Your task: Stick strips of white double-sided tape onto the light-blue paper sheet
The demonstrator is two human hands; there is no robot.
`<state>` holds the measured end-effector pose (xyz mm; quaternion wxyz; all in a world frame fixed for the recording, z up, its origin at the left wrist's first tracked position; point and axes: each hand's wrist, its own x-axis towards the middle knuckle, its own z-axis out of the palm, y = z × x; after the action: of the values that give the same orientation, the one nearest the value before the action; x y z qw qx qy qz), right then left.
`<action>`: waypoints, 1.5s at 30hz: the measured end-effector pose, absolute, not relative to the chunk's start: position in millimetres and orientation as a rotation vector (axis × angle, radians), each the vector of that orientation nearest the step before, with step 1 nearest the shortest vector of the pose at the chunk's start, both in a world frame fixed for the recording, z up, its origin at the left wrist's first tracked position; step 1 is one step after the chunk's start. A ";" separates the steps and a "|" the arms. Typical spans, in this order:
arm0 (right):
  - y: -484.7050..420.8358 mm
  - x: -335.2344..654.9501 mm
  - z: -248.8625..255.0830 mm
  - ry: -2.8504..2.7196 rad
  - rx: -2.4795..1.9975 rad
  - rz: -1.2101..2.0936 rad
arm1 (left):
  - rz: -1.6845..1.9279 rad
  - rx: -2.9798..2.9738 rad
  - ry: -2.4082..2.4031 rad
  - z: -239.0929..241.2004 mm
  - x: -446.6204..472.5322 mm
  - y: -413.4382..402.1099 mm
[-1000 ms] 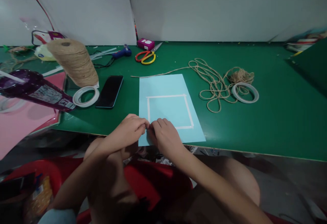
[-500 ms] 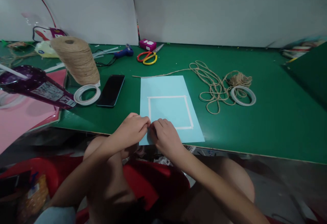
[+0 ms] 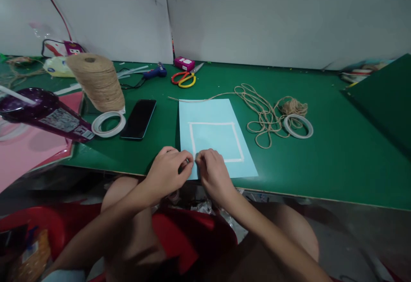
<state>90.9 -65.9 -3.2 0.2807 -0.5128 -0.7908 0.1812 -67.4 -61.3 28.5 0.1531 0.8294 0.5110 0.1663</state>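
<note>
Hands have barely budged since a second ago, they've just nudged a little to the right along the sheet's near edge, and the fingertips that were butted together now look a hair apart. Left hand (image 3: pixel 168 172) and right hand (image 3: pixel 213 172) both sit at the near-left corner of the light blue paper (image 3: pixel 215 117), right where the white tape frame (image 3: pixel 236 138) turns. On both hands the fingers are curled in and pinched together. Whether any tape is actually caught between them is too small to tell. The paper lies flat on the green counter (image 3: pixel 321 166), its near edge close to the counter's lip, between the phone (image 3: pixel 138 118) and the loose twine (image 3: pixel 266 115). A tape roll (image 3: pixel 108 123) sits by the jute spool (image 3: pixel 96 80), and another roll (image 3: pixel 298 126) rests in the twine. Risk-wise, nothing pins the sheet but those two hands, so a hard tug at the corner could crease the paper, lift the tape strip crooked or drag the sheet off the edge.
</note>
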 end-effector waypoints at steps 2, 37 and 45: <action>-64.6 92.5 -2.2 -2.081 -1.397 0.461 | 0.486 2.347 1.498 26.4 -62.4 -63.2; -57.9 114.8 -5.9 -2.169 -1.510 0.480 | 0.172 2.280 1.604 12.4 -46.4 -47.3; -55.2 108.8 -11.0 -2.210 -1.530 0.333 | 0.104 2.244 1.642 16.7 -42.1 -44.7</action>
<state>108.8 -55.2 -11.0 0.2149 -0.5516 -0.7970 0.1201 -42.1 -44.7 16.7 0.1786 0.7934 0.5807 0.0367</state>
